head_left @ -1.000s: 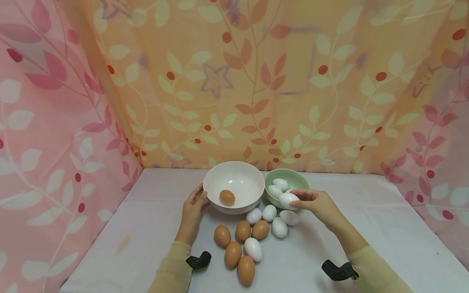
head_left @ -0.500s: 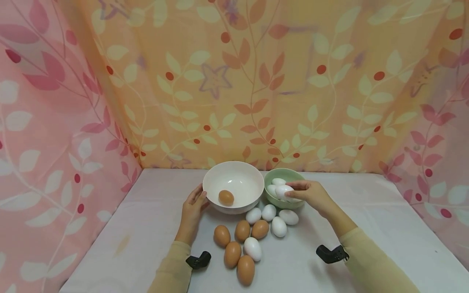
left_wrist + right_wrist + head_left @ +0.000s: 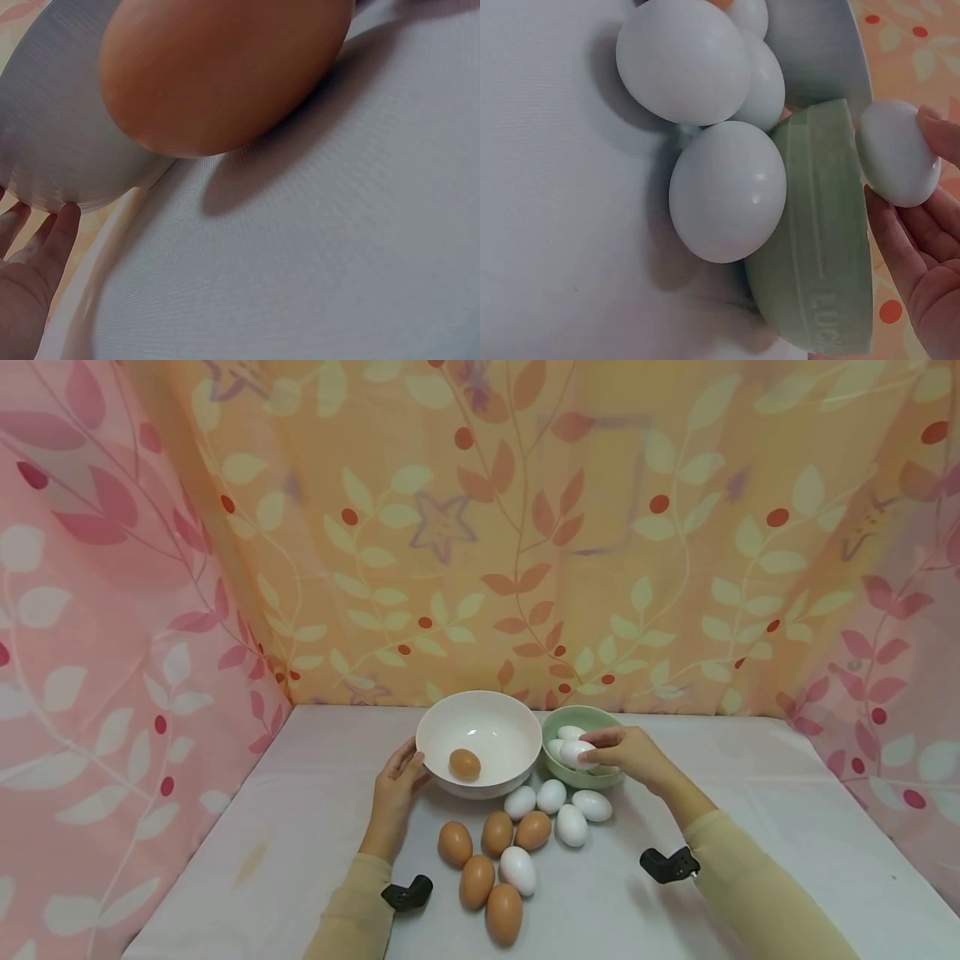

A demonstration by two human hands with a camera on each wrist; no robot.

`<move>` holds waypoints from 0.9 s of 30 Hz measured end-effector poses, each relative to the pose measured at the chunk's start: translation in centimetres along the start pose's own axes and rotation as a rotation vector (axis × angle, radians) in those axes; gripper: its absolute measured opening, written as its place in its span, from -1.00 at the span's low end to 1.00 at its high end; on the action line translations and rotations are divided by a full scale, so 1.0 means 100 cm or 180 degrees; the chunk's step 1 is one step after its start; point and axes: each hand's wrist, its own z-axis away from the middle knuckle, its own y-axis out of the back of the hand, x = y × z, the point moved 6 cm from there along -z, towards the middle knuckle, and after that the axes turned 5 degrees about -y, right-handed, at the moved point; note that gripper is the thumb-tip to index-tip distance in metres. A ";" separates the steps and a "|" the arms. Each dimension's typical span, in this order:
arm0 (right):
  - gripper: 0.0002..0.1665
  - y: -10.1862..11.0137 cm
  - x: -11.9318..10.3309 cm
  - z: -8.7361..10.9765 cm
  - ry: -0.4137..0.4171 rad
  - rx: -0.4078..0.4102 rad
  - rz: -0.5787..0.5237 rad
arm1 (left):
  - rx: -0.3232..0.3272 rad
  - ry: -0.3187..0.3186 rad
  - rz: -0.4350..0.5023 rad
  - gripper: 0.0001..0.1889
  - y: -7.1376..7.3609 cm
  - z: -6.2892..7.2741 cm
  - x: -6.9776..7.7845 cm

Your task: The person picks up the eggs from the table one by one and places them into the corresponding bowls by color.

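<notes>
Right hand (image 3: 632, 755): thumb and fingers pinching one white egg (image 3: 577, 755) at the mouth of the green bowl (image 3: 591, 718). Left hand (image 3: 396, 783): fingers extended, touching the white bowl (image 3: 491, 722), which holds one brown egg (image 3: 465, 765). Surface (image 3: 780, 793): five loose brown eggs (image 3: 477, 882).

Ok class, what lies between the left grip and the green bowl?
The white bowl, with one brown egg in it, stands between the left grip and the green bowl; the head view shows this.

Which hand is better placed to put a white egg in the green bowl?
Probably the right hand: it pinches a white egg at the mouth of the green bowl, while the left hand touches the white bowl.
</notes>
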 end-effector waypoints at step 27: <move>-0.44 -0.018 0.007 -0.024 -0.0088 -0.0160 -0.0032 | 0.0064 0.0010 -0.0050 -0.47 0.001 0.000 -0.001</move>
